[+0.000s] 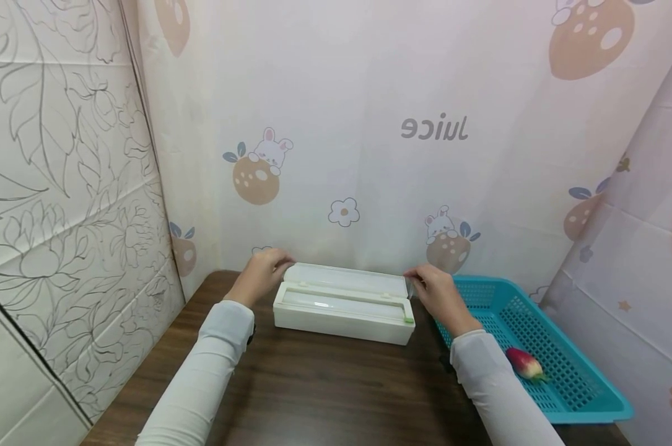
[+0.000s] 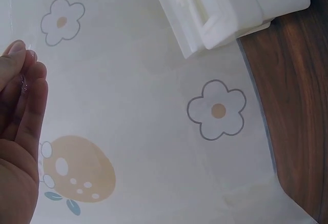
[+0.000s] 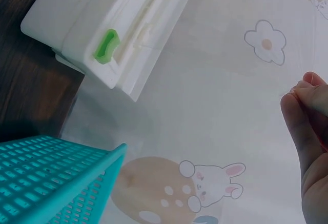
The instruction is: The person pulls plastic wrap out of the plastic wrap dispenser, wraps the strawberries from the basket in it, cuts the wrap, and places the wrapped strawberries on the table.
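Note:
A long white cling film dispenser [image 1: 341, 328] lies on the table with its lid [image 1: 347, 279] tilted up toward the wall. Its green slide cutter [image 3: 107, 46] sits at the right end. My left hand [image 1: 262, 272] is at the lid's left end, and in the left wrist view its thumb and fingertips pinch a piece of clear cling film [image 2: 24, 84]. Beyond the right end, my right hand [image 1: 438, 294] pinches the film between thumb and fingers. Being transparent, the film's full extent between the hands cannot be made out.
To the right stands a teal plastic basket [image 1: 586, 365] holding a red and pale vegetable [image 1: 525, 363] with a green tip. The dark wooden table [image 1: 324, 384] backs against a printed curtain [image 1: 341, 124]. Another curtain [image 1: 62, 186] with line-drawn flowers hangs on the left.

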`<state>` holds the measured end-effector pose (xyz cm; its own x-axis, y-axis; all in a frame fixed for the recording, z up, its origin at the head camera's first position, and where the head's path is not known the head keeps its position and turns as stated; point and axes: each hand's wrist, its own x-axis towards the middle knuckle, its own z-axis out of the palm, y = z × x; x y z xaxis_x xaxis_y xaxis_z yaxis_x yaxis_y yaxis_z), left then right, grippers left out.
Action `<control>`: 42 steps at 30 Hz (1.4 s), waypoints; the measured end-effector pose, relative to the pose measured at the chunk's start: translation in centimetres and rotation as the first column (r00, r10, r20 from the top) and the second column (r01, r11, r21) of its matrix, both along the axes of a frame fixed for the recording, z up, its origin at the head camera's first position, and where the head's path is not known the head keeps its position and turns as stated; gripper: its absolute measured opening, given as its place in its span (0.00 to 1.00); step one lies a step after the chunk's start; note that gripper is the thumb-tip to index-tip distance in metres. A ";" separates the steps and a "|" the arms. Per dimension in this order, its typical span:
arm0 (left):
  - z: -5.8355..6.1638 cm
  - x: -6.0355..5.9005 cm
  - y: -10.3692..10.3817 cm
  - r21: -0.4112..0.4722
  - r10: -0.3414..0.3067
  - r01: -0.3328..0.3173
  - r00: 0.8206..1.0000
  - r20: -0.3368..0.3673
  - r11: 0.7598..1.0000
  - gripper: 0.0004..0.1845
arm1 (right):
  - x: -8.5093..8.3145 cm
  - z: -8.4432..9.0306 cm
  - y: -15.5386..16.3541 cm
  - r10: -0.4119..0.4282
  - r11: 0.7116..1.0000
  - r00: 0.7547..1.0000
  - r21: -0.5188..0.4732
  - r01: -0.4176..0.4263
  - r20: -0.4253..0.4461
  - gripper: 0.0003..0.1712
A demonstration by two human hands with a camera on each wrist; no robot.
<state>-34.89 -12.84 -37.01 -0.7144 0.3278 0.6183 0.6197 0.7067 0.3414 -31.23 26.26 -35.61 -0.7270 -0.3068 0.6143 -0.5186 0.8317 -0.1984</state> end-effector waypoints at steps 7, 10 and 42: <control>0.6 -0.4 0.5 0.005 0.002 -0.002 1.000 -0.029 1.000 0.06 | -0.8 0.2 0.6 0.017 1.000 1.000 0.000 -0.017 -0.017 0.08; 0.8 -0.5 0.6 0.001 -0.006 0.006 0.998 -0.056 1.000 0.05 | -1.1 0.3 0.8 0.027 1.000 0.999 0.006 -0.027 -0.027 0.08; 4.1 -0.4 0.1 -0.021 -0.026 0.024 0.990 -0.139 1.000 0.05 | -0.4 3.9 0.9 0.076 0.996 0.995 0.040 -0.074 -0.058 0.09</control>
<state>-35.25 -12.71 -32.94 -0.6130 0.3570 0.7048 0.6779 0.6959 0.2371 -31.62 27.19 -31.72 -0.6637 -0.3826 0.6427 -0.5897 0.7962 -0.1350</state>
